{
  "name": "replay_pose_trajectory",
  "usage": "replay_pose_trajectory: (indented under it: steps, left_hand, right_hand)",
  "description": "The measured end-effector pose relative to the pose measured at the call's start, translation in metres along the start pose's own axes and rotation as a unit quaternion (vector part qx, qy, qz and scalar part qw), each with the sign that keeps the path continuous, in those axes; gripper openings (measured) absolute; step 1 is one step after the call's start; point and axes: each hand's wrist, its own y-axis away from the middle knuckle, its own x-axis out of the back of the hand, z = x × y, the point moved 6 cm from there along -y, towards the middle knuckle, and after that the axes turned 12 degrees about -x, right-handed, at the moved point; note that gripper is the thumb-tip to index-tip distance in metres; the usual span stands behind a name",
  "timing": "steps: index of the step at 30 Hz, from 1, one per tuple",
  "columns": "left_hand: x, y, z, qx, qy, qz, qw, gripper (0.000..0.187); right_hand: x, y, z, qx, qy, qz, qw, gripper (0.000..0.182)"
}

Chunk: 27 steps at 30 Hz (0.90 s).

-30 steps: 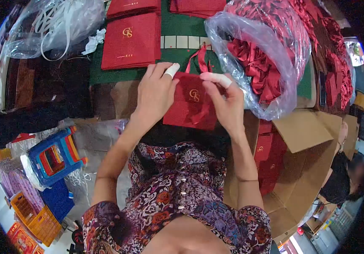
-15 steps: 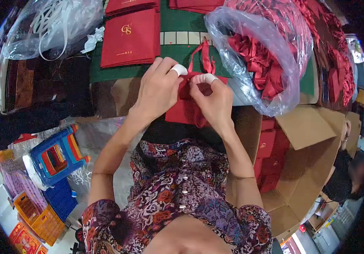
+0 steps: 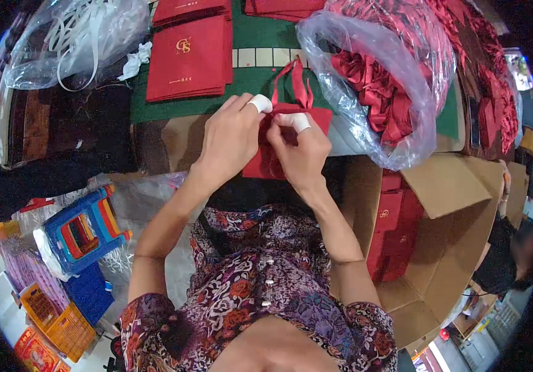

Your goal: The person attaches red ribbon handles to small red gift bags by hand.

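A red paper bag (image 3: 320, 122) stands at the near edge of the green table, with a red ribbon loop (image 3: 302, 90) rising behind its top edge. White tape wraps a finger on each of my hands. My left hand (image 3: 232, 136) is closed at the bag's top edge, its fingertips pinching there. Close beside it, my right hand (image 3: 303, 149) is curled in front of the bag, thumb and index finger pressed together on red material. Whether the fingertips grip ribbon or the bag's edge is too small to tell.
A stack of red bags (image 3: 186, 59) with gold print lies at the back left. At the right, an open plastic bag (image 3: 424, 118) holds red ribbons (image 3: 375, 93). Below it an open cardboard box (image 3: 446, 248) contains red bags. White ribbons (image 3: 80, 43) fill another plastic bag.
My right hand has shifted slightly left and down, uncovering more of the bag's right side. My left hand stays almost in place at the top edge.
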Motion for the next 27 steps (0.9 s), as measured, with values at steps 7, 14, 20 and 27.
replay_pose_trajectory:
  steps: [7,14,20,27]
  left_hand:
    - [-0.001,0.000,-0.004,0.053,0.065,0.005,0.996,0.011]
    - [-0.004,0.001,0.008,0.038,0.024,0.007,0.999,0.012]
    - [-0.006,0.000,0.004,0.024,0.043,-0.015,0.999,0.014]
    - [-0.006,-0.001,0.009,0.035,0.054,-0.017,0.998,0.019]
  right_hand:
    - [0.004,-0.006,-0.002,-0.108,-0.031,-0.012,0.994,0.012]
    - [0.001,-0.009,0.002,-0.179,-0.077,-0.055,0.979,0.012]
    - [0.007,-0.010,0.001,-0.122,-0.028,-0.064,0.990,0.020]
    - [0.038,-0.045,-0.007,-0.020,0.056,-0.118,0.991,0.012]
